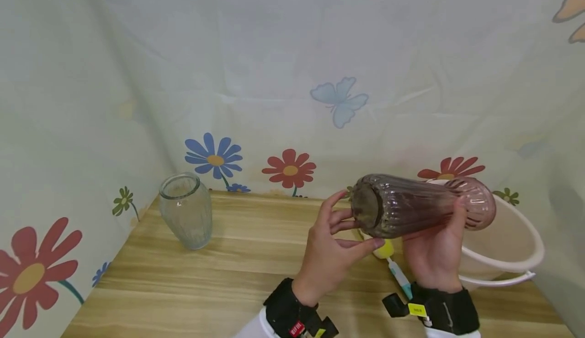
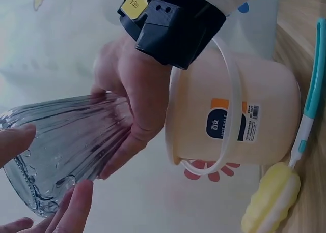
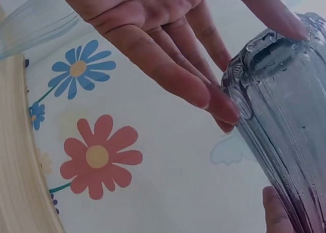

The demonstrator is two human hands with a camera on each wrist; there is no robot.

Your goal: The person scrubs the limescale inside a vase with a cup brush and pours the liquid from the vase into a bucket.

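A purple-tinted ribbed glass vase (image 1: 407,206) lies sideways in the air, its base to the left and its flared mouth to the right, over the bucket's near-left rim. My left hand (image 1: 326,249) holds the base end between thumb and fingertips. Around the narrow neck my right hand (image 1: 431,254) grips from below, its thumb up along the near side. In the left wrist view the right hand (image 2: 137,85) wraps the neck of the vase (image 2: 76,141). Droplets show on the vase (image 3: 290,90) in the right wrist view, with the left hand (image 3: 158,39) at its base.
A pale bucket (image 1: 525,236) with a white handle stands at the right. A yellow sponge brush (image 2: 272,197) with a teal-and-white handle lies on the wooden table (image 1: 183,287) beside it. A clear glass vase (image 1: 187,213) stands at the left. Flower-print cloth (image 1: 274,48) hangs behind.
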